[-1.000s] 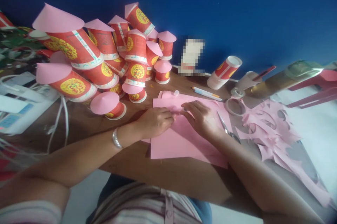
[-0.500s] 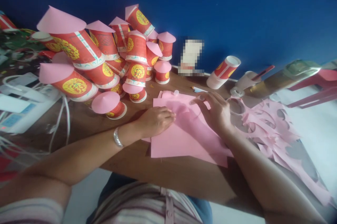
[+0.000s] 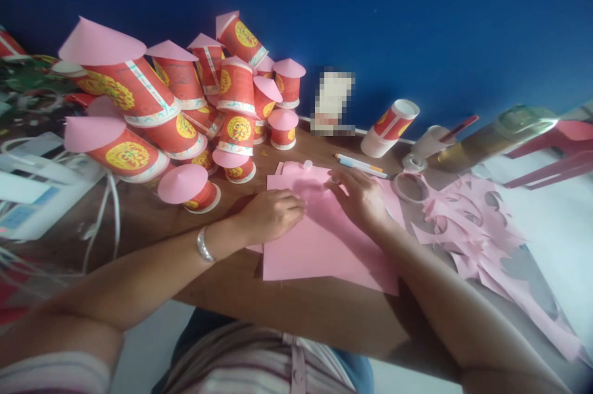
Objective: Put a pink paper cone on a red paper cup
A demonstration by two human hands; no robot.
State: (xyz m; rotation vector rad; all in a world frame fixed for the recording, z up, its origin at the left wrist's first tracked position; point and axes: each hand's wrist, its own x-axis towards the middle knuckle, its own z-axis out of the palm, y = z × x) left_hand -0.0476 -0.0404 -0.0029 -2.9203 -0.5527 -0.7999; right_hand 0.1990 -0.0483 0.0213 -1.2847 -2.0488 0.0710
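Note:
My left hand [image 3: 272, 216], with a silver bangle at its wrist, is closed over the left part of the pink paper sheets [image 3: 296, 258]. Its fingers are curled, and whatever they grip blends into the pink beneath. Across from it, my right hand [image 3: 364, 197] holds thumb and forefinger bent together in a pinch above the same sheets. I cannot make out what is between those fingertips. A darker pink patch, shadow or paper, lies between the hands. A small white roundish piece [image 3: 307, 165] rests at the sheets' far edge.
Red paper cups with pink cone roofs [image 3: 236, 85] are piled at the left. Pens [image 3: 359, 163], stacked cups [image 3: 390, 128], a tape roll [image 3: 411, 187], a bottle [image 3: 500, 134] and pink paper scraps [image 3: 467, 221] stand or lie behind and right. A white device [image 3: 46, 190] with cables sits left.
My right hand has moved left and slightly down, toward my left hand, uncovering more of the pens. Its thumb and forefinger have drawn closer together. My left hand has barely moved.

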